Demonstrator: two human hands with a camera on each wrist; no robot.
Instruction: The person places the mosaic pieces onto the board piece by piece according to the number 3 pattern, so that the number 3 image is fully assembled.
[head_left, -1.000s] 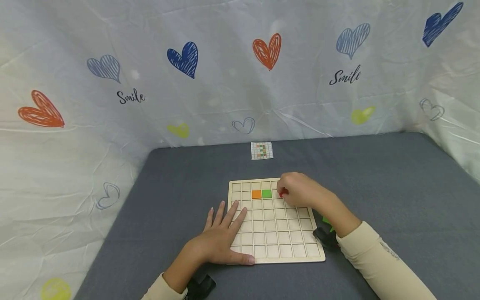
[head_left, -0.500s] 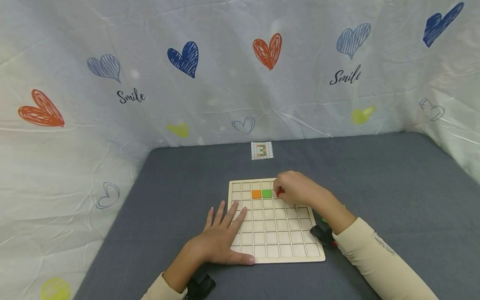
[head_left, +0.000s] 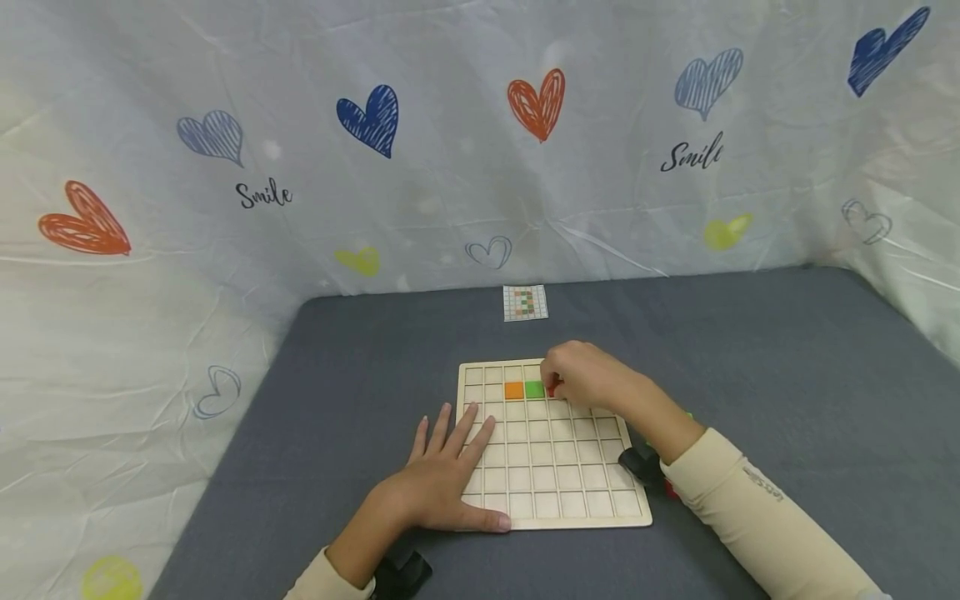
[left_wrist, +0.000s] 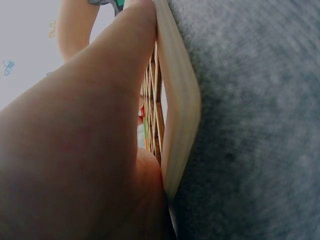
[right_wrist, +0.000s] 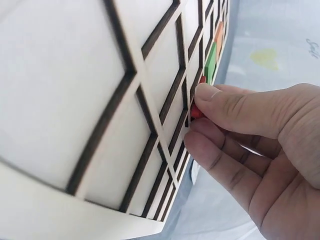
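A pale wooden grid board (head_left: 551, 480) lies on the table in the head view. My left hand (head_left: 441, 487) rests spread on its left side, thumb along the front edge. In its second row from the back sit an orange square tile (head_left: 513, 390) and, right beside it, a green square tile (head_left: 534, 389). My right hand (head_left: 588, 375) pinches a red tile (right_wrist: 196, 111) between thumb and fingers, at the cell just right of the green one. Most of the red tile is hidden by the fingertips. The right wrist view shows it right at the grid's dividers.
A small printed card (head_left: 525, 303) with a coloured grid pattern lies behind the board on the grey table (head_left: 360, 375). Red (head_left: 670, 489) and green pieces show partly from under the right forearm. A white curtain (head_left: 442, 183) with hearts hangs behind.
My right hand has moved slightly left with the red tile, from farther along the row to beside the green tile. The left hand has stayed in place.
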